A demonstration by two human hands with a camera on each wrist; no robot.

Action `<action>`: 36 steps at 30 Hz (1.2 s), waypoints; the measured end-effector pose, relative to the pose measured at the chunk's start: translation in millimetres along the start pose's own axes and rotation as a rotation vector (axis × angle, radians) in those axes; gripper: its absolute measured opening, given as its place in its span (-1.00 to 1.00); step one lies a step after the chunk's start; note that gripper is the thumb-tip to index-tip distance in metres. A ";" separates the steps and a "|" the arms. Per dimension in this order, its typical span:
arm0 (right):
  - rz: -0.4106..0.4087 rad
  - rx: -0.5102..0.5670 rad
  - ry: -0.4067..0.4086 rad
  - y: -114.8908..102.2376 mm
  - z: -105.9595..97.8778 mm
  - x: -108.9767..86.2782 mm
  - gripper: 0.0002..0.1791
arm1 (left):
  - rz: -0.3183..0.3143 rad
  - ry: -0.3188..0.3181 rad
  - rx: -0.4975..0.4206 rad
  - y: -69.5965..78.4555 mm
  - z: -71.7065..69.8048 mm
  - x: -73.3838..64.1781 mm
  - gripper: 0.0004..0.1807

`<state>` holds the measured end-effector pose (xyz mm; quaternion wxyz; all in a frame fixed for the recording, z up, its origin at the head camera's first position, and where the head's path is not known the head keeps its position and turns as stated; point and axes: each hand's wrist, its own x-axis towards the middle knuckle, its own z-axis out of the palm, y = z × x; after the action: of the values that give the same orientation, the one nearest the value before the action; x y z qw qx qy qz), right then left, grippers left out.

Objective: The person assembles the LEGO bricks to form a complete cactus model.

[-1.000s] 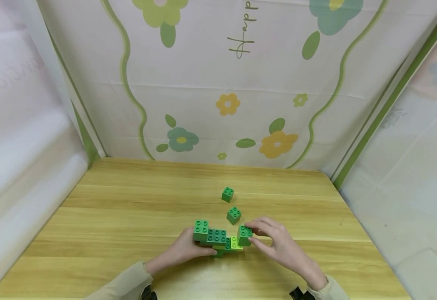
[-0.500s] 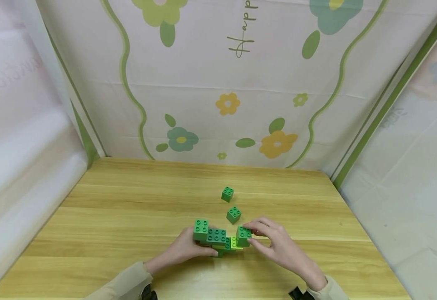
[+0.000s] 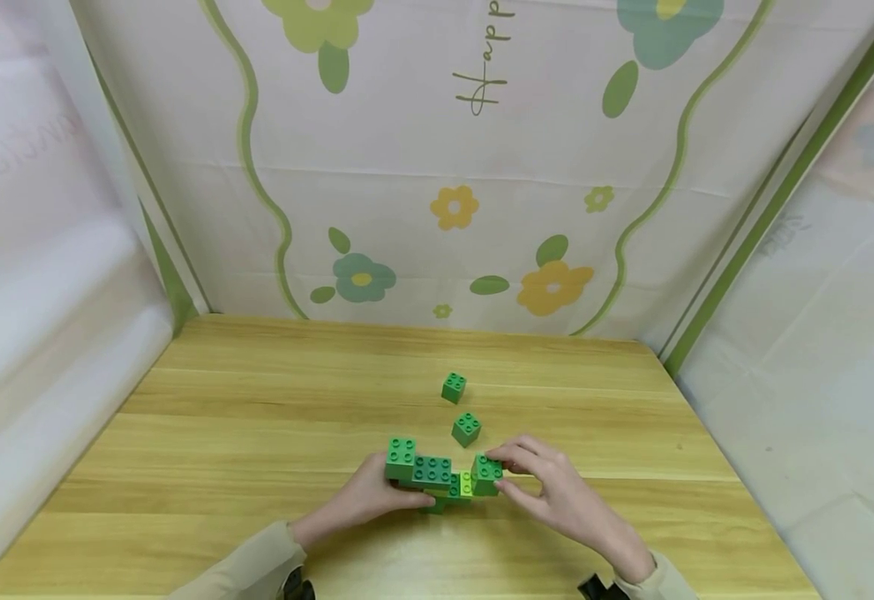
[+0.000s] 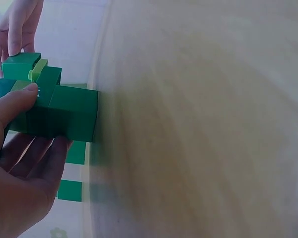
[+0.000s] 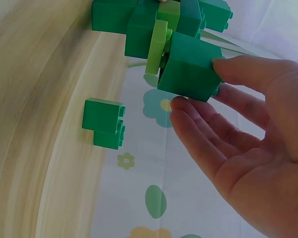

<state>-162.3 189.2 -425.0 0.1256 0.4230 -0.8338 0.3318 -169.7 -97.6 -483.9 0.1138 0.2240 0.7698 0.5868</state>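
My left hand [image 3: 372, 496] grips a built-up block of toy building bricks [image 3: 432, 471], mostly green. A lighter green brick [image 3: 401, 457] rises at its left end. At the right end is a thin lime-green plate [image 3: 466, 483]. Between thumb and fingers, my right hand [image 3: 552, 483] pinches a green four-stud brick [image 3: 486, 473] against this plate. Studs show in a narrow gap between plate [image 5: 158, 47] and pinched brick [image 5: 188, 67] in the right wrist view, with the brick slightly tilted. The left thumb and fingers cover part of the build.
Two loose green bricks [image 3: 466, 429] [image 3: 453, 387] lie studs-up on the wooden table [image 3: 272, 400] beyond the hands. A flower-printed cloth [image 3: 407, 125] stands behind the table, with white cloth at both sides.
The right hand has brought its brick slightly left and down, over more of the lime-green plate. My left hand and the build stay almost still.
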 end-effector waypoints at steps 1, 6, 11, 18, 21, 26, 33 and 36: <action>0.001 -0.001 -0.001 -0.1 -0.1 -0.3 -0.62 | 0.000 0.001 0.002 -0.6 0.0 0.2 -0.49; 0.005 -0.009 -0.011 -0.3 -0.8 -2.3 -0.63 | 0.000 0.000 0.010 -1.5 -0.3 0.5 -0.49; 0.014 -0.013 -0.017 -0.1 -0.1 -3.2 -0.62 | -0.002 -0.010 0.010 -0.7 -0.7 0.7 -0.49; 0.046 -0.005 -0.026 -0.9 2.1 -3.1 -0.63 | 0.001 -0.025 0.026 -4.1 -1.1 2.2 -0.50; 0.055 0.004 -0.026 -1.3 2.4 -2.6 -0.64 | -0.001 -0.026 0.029 -5.2 -1.0 2.7 -0.51; 0.048 0.012 -0.022 -0.9 2.9 -2.3 -0.65 | -0.002 -0.024 0.021 -6.0 -1.2 3.5 -0.52; 0.076 0.057 -0.023 0.4 3.8 -1.4 -0.67 | 0.011 -0.026 0.014 -7.7 -2.2 4.1 -0.51; 0.075 0.081 -0.023 0.7 3.3 -0.4 -0.69 | 0.015 -0.027 0.012 -7.3 -2.4 3.5 -0.51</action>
<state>-162.4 187.6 -427.9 0.0863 0.4001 -0.8364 0.3647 -175.4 -99.5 -489.8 0.1184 0.2384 0.7699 0.5800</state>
